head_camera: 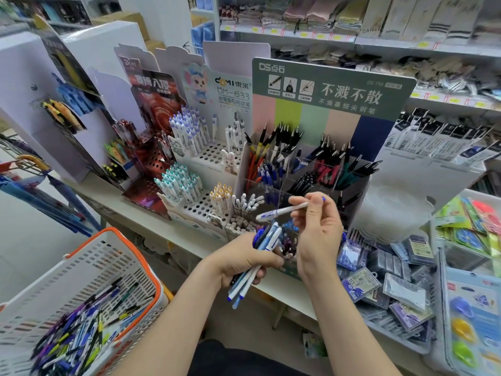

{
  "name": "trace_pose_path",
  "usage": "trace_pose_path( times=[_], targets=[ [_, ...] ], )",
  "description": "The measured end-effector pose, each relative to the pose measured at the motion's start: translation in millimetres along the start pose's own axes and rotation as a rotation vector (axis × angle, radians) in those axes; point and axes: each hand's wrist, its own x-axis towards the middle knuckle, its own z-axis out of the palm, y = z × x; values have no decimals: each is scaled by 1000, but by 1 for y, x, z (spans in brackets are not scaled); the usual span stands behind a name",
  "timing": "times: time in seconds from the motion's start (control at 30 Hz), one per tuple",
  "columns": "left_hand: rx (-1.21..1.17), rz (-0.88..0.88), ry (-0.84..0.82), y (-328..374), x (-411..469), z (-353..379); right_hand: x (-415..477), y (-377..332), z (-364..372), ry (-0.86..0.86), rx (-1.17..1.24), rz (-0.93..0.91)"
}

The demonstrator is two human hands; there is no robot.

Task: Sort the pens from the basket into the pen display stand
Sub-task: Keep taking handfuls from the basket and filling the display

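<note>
step in hand: sorting, mid-run. the left hand (244, 263) is clenched round a bundle of pens (253, 270), mostly white and blue barrels, tips pointing down toward 7 o'clock. the right hand (317, 234) pinches a single white pen (282, 211) with a blue-printed cap between thumb and fingertips. it is held near level just above the bundle, cap toward 9 o'clock.

location of stock: the basket (108, 232), white with an orange rim, sits at 8 o'clock of the view, with many loose pens (78, 329) in its bottom. the pen display stand (333, 88), with a green header card and clear compartments, stands on the surface (135, 210) at 12 to 1 o'clock, directly beyond both hands. its compartments hold black, blue, red and green pens grouped by kind.

judgement: the single pen appears to be under inspection for type. the next move calls for matching it to a compartment of like pens, then tipping it upright and lowering it in without disturbing neighbours. which compartment suits it cannot be told. much of the task remains.
</note>
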Motion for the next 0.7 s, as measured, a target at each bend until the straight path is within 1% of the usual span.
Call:
trace_pose_path(
  times=[0.07, 0.13, 0.2, 0.27, 0.37, 0.47, 0.53, 0.6, 0.63, 0.7],
  targets=[
    [-72, 14, 20, -1, 1, -1, 2, -4, -5, 32, -43, -100],
    [-177, 53, 75, -3, 4, -3, -1, -7, -9, -10, -175, -228],
    [-326, 82, 143, -2, 9, -5, -11, -8, -10, -112, -294, -334],
    [-446, 98, 178, 1, 14, -6, -22, -2, -9, -246, -386, -397],
    [-537, 101, 185, 0, 21, -7, -33, 12, -10, -433, -517, -516],
    [-676, 79, 194, 3, 24, -9, -35, 24, -12, -485, -561, -613],
    [-776, 53, 245, 8, 25, -10, -36, 29, -13, -503, -588, -647],
    [-774, 43, 289, 12, 23, -10, -37, 32, -14, -516, -654, -702],
    [-724, 44, 317, 13, 22, -9, -38, 33, -14, -512, -684, -731],
    [-551, 58, 393, 10, 21, -10, -37, 31, -11, -480, -696, -742]
  ],
)
